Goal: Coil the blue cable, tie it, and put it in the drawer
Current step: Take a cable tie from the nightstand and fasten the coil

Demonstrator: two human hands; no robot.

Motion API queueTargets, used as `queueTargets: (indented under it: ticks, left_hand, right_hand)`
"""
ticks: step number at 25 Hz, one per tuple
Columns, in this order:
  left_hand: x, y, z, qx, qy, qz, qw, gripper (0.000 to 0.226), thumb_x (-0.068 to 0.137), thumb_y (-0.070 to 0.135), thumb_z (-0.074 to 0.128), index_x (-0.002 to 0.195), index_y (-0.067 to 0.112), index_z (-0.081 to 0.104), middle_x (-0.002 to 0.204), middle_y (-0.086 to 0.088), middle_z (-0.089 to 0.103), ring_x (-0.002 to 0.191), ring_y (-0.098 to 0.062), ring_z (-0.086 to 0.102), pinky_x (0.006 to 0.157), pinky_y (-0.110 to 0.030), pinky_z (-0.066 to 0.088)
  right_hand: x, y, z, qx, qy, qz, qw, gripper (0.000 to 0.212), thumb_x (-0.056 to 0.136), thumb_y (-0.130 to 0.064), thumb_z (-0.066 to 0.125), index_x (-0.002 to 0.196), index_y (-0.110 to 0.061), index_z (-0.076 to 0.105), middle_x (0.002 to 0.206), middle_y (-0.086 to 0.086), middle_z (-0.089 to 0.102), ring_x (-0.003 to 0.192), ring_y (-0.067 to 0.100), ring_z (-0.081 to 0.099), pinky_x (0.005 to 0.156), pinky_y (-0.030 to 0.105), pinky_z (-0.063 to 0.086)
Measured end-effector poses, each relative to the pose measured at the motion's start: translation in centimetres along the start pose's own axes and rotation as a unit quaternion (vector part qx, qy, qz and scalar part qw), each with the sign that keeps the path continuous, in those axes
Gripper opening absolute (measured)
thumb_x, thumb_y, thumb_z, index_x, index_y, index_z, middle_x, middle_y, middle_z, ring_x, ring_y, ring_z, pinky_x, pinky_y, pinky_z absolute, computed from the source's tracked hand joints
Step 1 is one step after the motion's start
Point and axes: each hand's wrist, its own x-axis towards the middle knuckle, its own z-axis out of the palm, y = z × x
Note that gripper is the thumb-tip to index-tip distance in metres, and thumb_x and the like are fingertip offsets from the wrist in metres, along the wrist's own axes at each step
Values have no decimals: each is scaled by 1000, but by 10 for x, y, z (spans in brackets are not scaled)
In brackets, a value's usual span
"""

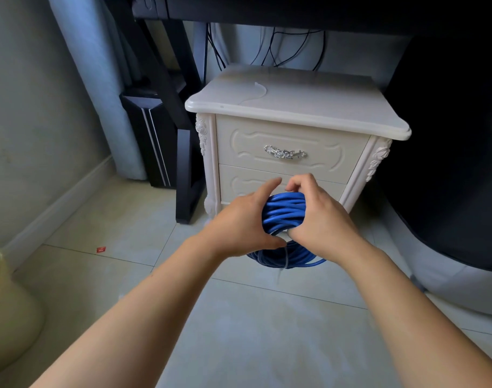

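The blue cable [284, 214] is wound into a coil and held in the air in front of the white nightstand [295, 107]. My left hand [239, 219] grips the coil from the left, thumb underneath. My right hand [320, 217] grips it from the right, fingers curled over the top. A thin pale tie strand [286, 259] hangs down across the coil's lower loops. The top drawer [267, 135], with a silver handle [284, 153], is closed. The lower drawer [247, 180] sits behind my hands and is partly hidden.
A black desk leg [184, 175] and a black computer tower [152, 141] stand left of the nightstand. A dark chair [449, 163] fills the right side. A pale bin [4, 312] sits at the lower left. A red scrap [101, 249] lies on the tiled floor.
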Motion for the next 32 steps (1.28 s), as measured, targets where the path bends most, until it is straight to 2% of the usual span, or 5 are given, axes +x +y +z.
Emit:
queueTargets:
  ticks: [4, 8, 13, 25, 32]
  left_hand:
    - [1, 0, -4, -61, 100, -58, 991, 32, 67, 15, 71, 97, 19, 60, 76, 2, 65, 71, -21, 62, 64, -35, 54]
    - [8, -19, -19, -263, 208, -191, 922, 22, 69, 9, 69, 88, 16, 60, 68, 3, 59, 57, -17, 53, 53, -27, 43]
    - [18, -50, -36, -413, 268, -267, 829, 19, 70, 4, 63, 83, 12, 54, 69, -3, 48, 60, -19, 45, 51, -28, 37]
    - [36, -88, -41, -443, 255, -283, 811, 20, 70, 3, 66, 86, 12, 56, 71, -4, 51, 62, -20, 50, 56, -31, 43]
    - [31, -91, -45, -442, 245, -274, 818, 20, 72, 1, 66, 86, 13, 56, 72, -5, 52, 63, -20, 51, 55, -30, 45]
  right_hand:
    - [9, -5, 2, 84, 28, -20, 996, 61, 69, -10, 71, 116, -39, 46, 109, -21, 51, 107, 3, 50, 83, 17, 38]
    - [31, 8, 0, 278, 56, -10, 959, 45, 82, -28, 70, 122, -43, 56, 131, -20, 54, 127, -3, 46, 109, 22, 33]
    - [106, 0, 5, 55, 159, -46, 985, 26, 94, -10, 56, 117, -12, 69, 123, 5, 63, 117, 19, 56, 100, 19, 34]
    - [269, -36, 13, -183, -54, -32, 981, 68, 99, -33, 45, 156, -26, 9, 165, 2, -4, 151, 20, -5, 122, 45, 5]
    - [273, -23, 34, -164, 81, -57, 982, 28, 95, -18, 54, 115, -1, 64, 122, 20, 62, 115, 39, 54, 95, 43, 44]
